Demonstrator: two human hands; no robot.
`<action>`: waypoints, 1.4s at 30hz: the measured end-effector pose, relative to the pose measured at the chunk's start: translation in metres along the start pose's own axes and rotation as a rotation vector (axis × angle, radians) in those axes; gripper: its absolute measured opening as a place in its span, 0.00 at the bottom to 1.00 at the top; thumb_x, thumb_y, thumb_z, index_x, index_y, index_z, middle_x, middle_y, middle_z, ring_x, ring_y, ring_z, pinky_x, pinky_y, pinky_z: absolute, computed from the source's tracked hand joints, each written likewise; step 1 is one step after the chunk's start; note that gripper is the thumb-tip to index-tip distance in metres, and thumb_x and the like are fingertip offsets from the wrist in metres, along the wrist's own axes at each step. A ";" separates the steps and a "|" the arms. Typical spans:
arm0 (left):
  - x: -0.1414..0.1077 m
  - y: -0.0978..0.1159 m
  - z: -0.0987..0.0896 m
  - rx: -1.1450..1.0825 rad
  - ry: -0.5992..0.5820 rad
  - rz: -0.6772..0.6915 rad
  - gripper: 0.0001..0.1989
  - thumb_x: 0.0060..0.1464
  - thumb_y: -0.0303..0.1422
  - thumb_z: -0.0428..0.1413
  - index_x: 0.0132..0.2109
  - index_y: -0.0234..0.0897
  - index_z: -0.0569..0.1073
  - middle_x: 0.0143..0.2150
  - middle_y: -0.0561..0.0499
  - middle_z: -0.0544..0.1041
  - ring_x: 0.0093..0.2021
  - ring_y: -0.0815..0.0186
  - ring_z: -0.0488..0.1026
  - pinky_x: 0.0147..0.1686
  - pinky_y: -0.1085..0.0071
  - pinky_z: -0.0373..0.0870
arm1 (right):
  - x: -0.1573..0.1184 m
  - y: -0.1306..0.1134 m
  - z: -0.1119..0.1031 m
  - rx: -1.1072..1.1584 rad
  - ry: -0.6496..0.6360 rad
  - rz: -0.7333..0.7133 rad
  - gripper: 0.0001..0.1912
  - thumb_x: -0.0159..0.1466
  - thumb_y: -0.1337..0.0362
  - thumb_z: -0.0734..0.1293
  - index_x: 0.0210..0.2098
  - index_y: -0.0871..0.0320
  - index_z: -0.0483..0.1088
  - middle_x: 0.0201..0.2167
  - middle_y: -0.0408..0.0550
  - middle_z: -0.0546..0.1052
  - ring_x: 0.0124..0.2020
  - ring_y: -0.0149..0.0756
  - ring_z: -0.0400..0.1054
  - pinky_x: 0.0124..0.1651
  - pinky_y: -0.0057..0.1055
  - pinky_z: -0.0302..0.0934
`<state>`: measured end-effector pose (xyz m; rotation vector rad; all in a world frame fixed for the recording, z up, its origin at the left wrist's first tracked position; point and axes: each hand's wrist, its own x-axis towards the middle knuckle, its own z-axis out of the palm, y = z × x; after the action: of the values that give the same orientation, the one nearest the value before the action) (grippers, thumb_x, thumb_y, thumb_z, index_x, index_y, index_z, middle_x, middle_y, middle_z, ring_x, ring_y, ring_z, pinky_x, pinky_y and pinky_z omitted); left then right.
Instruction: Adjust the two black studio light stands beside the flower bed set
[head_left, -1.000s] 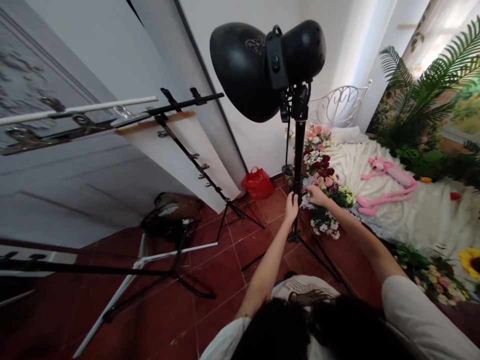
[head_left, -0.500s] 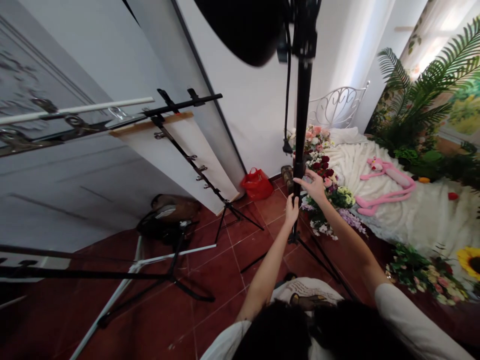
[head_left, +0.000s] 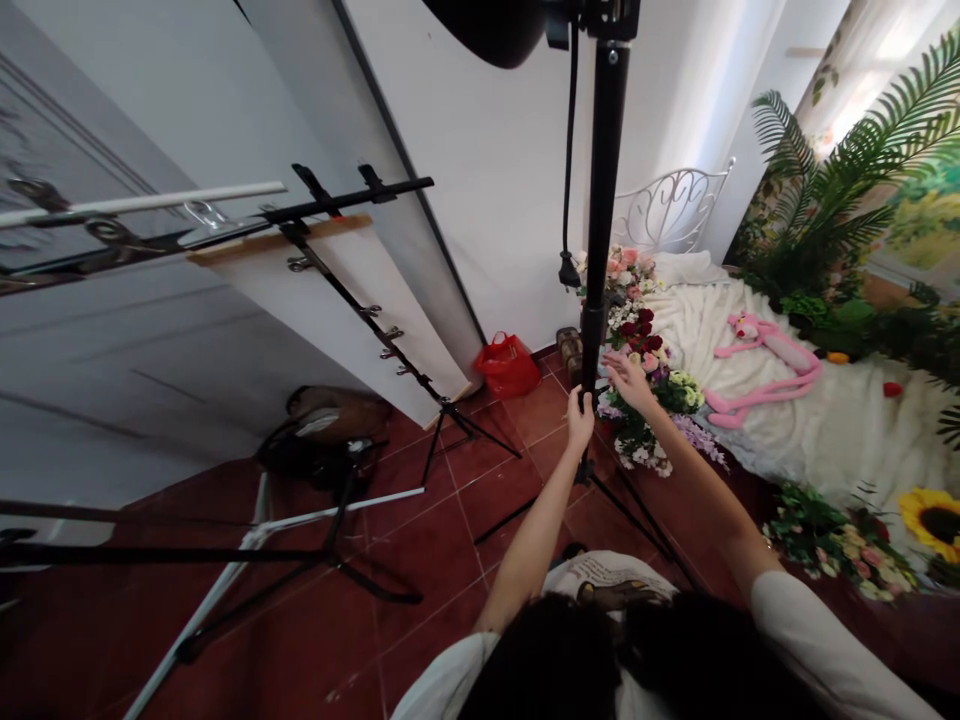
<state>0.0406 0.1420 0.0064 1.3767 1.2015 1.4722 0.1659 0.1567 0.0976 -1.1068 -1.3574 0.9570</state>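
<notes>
A black light stand rises upright in front of me, with a black lamp head at its top and a cable with a plug hanging beside the pole. My left hand is wrapped round the lower part of the pole. Just right of the pole, my right hand has its fingers apart and holds nothing. The stand's dark legs spread over the red tiles below my hands.
Left are a backdrop stand with clips and a white board, a white-legged stand and a dark bag. A red bag lies by the wall. Right are flowers, a pink plush toy and a bed.
My right hand has come off the pole and its fingers have spread. The lamp head sits higher in view, and more bare pole shows above my hands.
</notes>
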 end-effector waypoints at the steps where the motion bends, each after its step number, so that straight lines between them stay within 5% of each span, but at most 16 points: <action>1: 0.000 0.000 0.000 -0.001 -0.002 0.001 0.23 0.59 0.49 0.42 0.50 0.39 0.67 0.49 0.45 0.72 0.52 0.63 0.68 0.56 0.64 0.62 | -0.004 0.013 -0.003 -0.023 -0.010 0.052 0.17 0.58 0.58 0.67 0.46 0.55 0.68 0.45 0.49 0.75 0.49 0.35 0.68 0.52 0.33 0.63; 6: 0.002 0.000 -0.001 -0.009 -0.003 -0.023 0.23 0.58 0.50 0.43 0.49 0.39 0.68 0.49 0.45 0.72 0.53 0.63 0.68 0.56 0.63 0.62 | -0.018 0.050 -0.002 0.057 -0.036 0.178 0.14 0.57 0.62 0.68 0.43 0.55 0.68 0.43 0.48 0.75 0.48 0.33 0.68 0.51 0.29 0.62; 11: 0.001 -0.001 0.000 -0.021 -0.012 -0.016 0.23 0.58 0.50 0.43 0.50 0.39 0.67 0.47 0.46 0.73 0.53 0.63 0.68 0.56 0.63 0.62 | -0.013 0.054 0.004 0.064 0.036 0.245 0.22 0.56 0.59 0.69 0.48 0.55 0.64 0.28 0.40 0.74 0.32 0.29 0.70 0.36 0.23 0.65; 15: 0.000 -0.001 -0.001 -0.033 -0.025 -0.033 0.24 0.58 0.50 0.43 0.51 0.40 0.67 0.47 0.47 0.73 0.52 0.64 0.68 0.56 0.64 0.62 | 0.004 0.057 0.013 -0.080 0.166 0.400 0.21 0.55 0.63 0.69 0.47 0.56 0.64 0.18 0.34 0.66 0.16 0.24 0.60 0.21 0.20 0.57; 19: -0.001 0.001 -0.004 -0.018 -0.025 -0.053 0.24 0.58 0.50 0.44 0.53 0.39 0.67 0.52 0.45 0.72 0.55 0.63 0.67 0.58 0.64 0.60 | 0.018 0.057 0.022 -0.142 0.278 0.624 0.19 0.53 0.67 0.69 0.43 0.60 0.65 0.13 0.31 0.61 0.11 0.22 0.51 0.14 0.21 0.47; 23: -0.007 0.000 -0.007 -0.029 -0.004 -0.059 0.24 0.57 0.49 0.46 0.54 0.39 0.65 0.55 0.44 0.70 0.57 0.63 0.66 0.59 0.62 0.60 | 0.009 0.054 0.022 -0.027 0.308 0.569 0.13 0.55 0.63 0.69 0.38 0.58 0.65 0.11 0.32 0.61 0.12 0.24 0.54 0.14 0.21 0.48; 28: -0.033 -0.021 -0.012 -0.030 0.065 -0.095 0.24 0.59 0.49 0.44 0.54 0.37 0.64 0.55 0.42 0.68 0.55 0.64 0.67 0.57 0.62 0.61 | -0.043 0.059 0.012 0.258 0.318 0.488 0.12 0.59 0.54 0.65 0.35 0.56 0.64 0.16 0.39 0.71 0.16 0.26 0.63 0.20 0.21 0.59; 33: -0.070 -0.046 -0.001 0.034 0.082 -0.203 0.27 0.57 0.50 0.45 0.55 0.35 0.62 0.55 0.38 0.64 0.53 0.62 0.67 0.54 0.62 0.64 | -0.116 0.073 -0.006 0.351 0.443 0.569 0.11 0.60 0.57 0.65 0.36 0.57 0.66 0.19 0.42 0.74 0.19 0.26 0.68 0.22 0.20 0.63; 37: -0.097 -0.050 0.035 0.003 -0.176 -0.214 0.24 0.58 0.49 0.45 0.51 0.35 0.64 0.52 0.39 0.66 0.46 0.64 0.70 0.51 0.63 0.66 | -0.171 0.080 -0.031 0.413 0.655 0.600 0.09 0.59 0.60 0.66 0.37 0.58 0.68 0.20 0.42 0.74 0.19 0.26 0.69 0.23 0.20 0.64; 42: -0.139 -0.031 0.107 -0.088 -0.589 -0.185 0.23 0.59 0.48 0.44 0.50 0.35 0.65 0.50 0.40 0.68 0.46 0.64 0.71 0.49 0.63 0.67 | -0.246 0.076 -0.069 0.461 0.979 0.601 0.05 0.59 0.63 0.66 0.34 0.57 0.69 0.19 0.42 0.75 0.18 0.26 0.69 0.22 0.19 0.64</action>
<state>0.1603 0.0301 -0.0625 1.4555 0.8439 0.8853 0.2360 -0.0665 -0.0300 -1.3596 0.0036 0.8726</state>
